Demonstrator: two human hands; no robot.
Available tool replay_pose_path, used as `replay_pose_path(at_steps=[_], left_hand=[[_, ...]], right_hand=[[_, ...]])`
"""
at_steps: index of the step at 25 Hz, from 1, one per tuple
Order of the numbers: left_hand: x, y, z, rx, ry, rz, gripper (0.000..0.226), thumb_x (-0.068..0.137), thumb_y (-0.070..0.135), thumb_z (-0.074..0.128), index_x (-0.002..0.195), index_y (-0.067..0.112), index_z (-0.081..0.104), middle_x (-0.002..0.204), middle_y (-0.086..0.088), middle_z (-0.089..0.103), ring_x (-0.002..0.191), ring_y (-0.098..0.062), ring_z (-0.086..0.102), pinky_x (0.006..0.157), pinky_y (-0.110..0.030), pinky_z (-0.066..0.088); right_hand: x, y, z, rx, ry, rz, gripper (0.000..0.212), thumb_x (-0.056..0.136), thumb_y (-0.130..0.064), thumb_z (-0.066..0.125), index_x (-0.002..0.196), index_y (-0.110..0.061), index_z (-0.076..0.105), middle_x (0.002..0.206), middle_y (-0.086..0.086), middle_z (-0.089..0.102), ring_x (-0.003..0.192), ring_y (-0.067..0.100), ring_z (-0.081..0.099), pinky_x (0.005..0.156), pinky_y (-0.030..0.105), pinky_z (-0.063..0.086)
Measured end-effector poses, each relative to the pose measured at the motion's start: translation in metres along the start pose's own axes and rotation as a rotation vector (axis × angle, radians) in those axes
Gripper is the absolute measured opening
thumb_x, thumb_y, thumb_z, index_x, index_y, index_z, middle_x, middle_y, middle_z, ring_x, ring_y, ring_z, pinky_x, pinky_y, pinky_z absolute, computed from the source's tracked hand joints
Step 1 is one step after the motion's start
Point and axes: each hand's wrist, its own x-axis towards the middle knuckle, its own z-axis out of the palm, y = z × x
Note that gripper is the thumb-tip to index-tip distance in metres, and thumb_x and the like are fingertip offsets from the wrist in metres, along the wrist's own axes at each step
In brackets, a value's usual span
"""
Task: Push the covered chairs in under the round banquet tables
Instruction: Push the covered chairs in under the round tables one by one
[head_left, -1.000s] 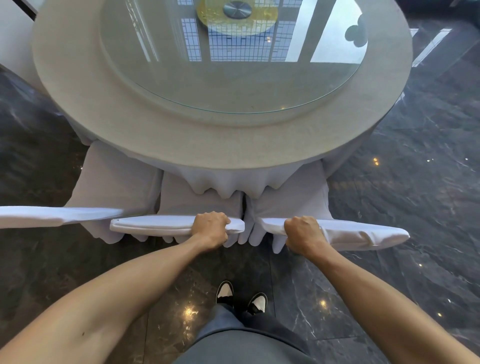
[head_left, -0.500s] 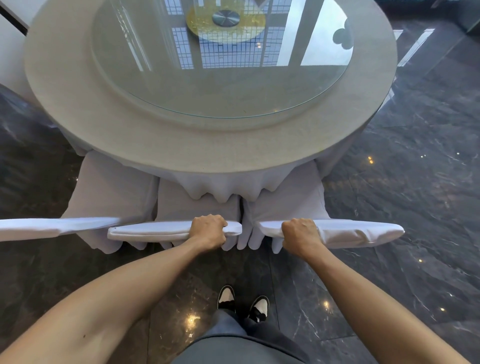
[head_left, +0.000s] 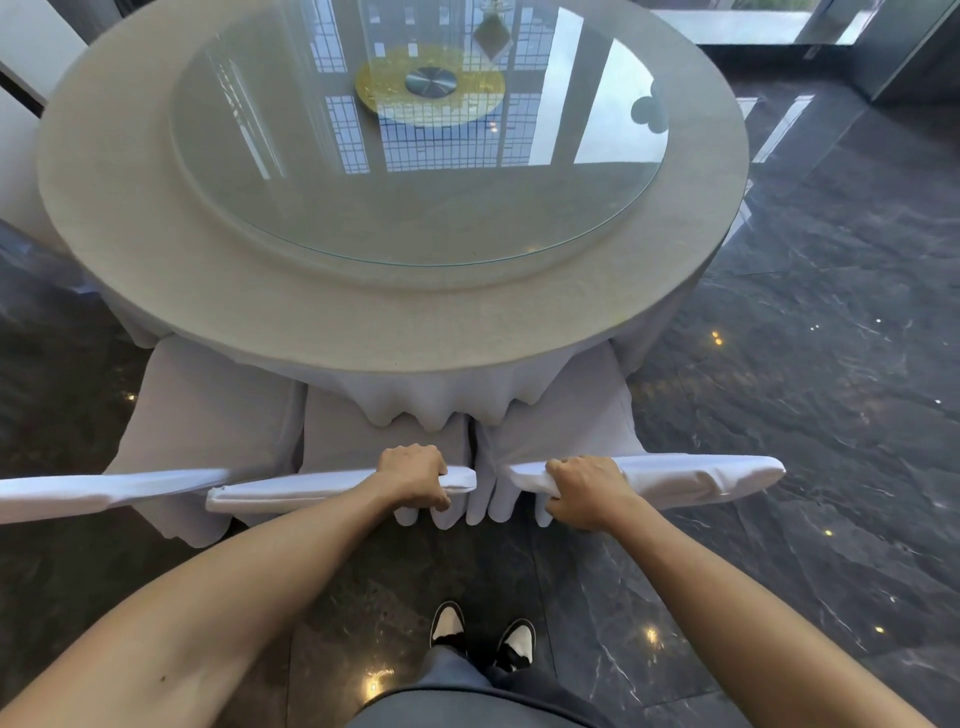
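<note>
The round table (head_left: 208, 249), draped in a pale cloth, fills the upper half of your view; a glass turntable (head_left: 415, 208) sits on its centre. Around it lies the dark marble floor (head_left: 805, 364). Three white-covered chairs stand side by side at the table's near edge, their seats partly under the hanging cloth. The left chair (head_left: 208, 415) stands untouched, its top rail reaching the frame's left edge. Your left hand (head_left: 413, 475) is closed around the right end of the middle chair (head_left: 337, 486) top rail. Your right hand (head_left: 584, 491) is closed around the left end of the right chair (head_left: 701, 475) top rail. Your shoes (head_left: 480, 634) stand on the floor just behind the chairs.
</note>
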Motion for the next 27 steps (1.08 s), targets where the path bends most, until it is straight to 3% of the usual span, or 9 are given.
replay_pose_path(at_steps=[4,11,18,22,27], left_hand=[[0.002,-0.004,-0.004,-0.020,-0.045,0.037,0.050,0.065,0.054,0.067,0.107,0.028,0.072,0.096,0.005,0.072,0.089,-0.021,0.065,0.076,-0.032,0.049],[-0.006,-0.014,-0.008,-0.032,-0.043,0.100,0.036,0.073,0.062,0.061,0.089,0.031,0.068,0.079,0.007,0.064,0.080,-0.020,0.060,0.065,-0.032,0.038],[-0.010,-0.011,0.002,-0.146,-0.011,0.040,0.040,0.074,0.061,0.061,0.100,0.033,0.072,0.089,0.008,0.071,0.085,-0.018,0.063,0.071,-0.032,0.046],[-0.012,-0.005,0.001,-0.182,-0.021,-0.006,0.035,0.074,0.056,0.063,0.090,0.026,0.070,0.085,0.005,0.070,0.083,-0.020,0.062,0.067,-0.031,0.043],[-0.018,0.000,0.003,-0.209,-0.013,-0.032,0.037,0.079,0.052,0.063,0.104,0.025,0.070,0.104,0.002,0.071,0.096,-0.022,0.063,0.080,-0.036,0.049]], right_hand=[[0.000,-0.001,-0.007,0.026,-0.069,0.018,0.032,0.081,-0.041,0.052,0.101,-0.016,0.055,0.104,0.006,0.066,0.093,0.029,0.060,0.073,0.038,0.043],[0.007,-0.003,-0.015,0.100,-0.141,0.094,0.046,0.095,-0.052,0.037,0.108,-0.018,0.063,0.109,0.006,0.067,0.100,0.029,0.061,0.075,0.037,0.042],[0.012,-0.001,-0.012,0.073,-0.151,0.057,0.037,0.096,-0.043,0.033,0.093,-0.016,0.058,0.102,0.009,0.067,0.084,0.028,0.058,0.074,0.038,0.046],[0.019,0.008,-0.015,0.088,-0.191,0.007,0.042,0.094,-0.045,0.034,0.099,-0.015,0.064,0.098,0.007,0.067,0.086,0.028,0.061,0.071,0.037,0.046],[0.022,0.014,-0.019,0.100,-0.223,-0.045,0.048,0.092,-0.052,0.036,0.105,-0.017,0.067,0.103,0.007,0.067,0.090,0.028,0.062,0.074,0.037,0.047]])
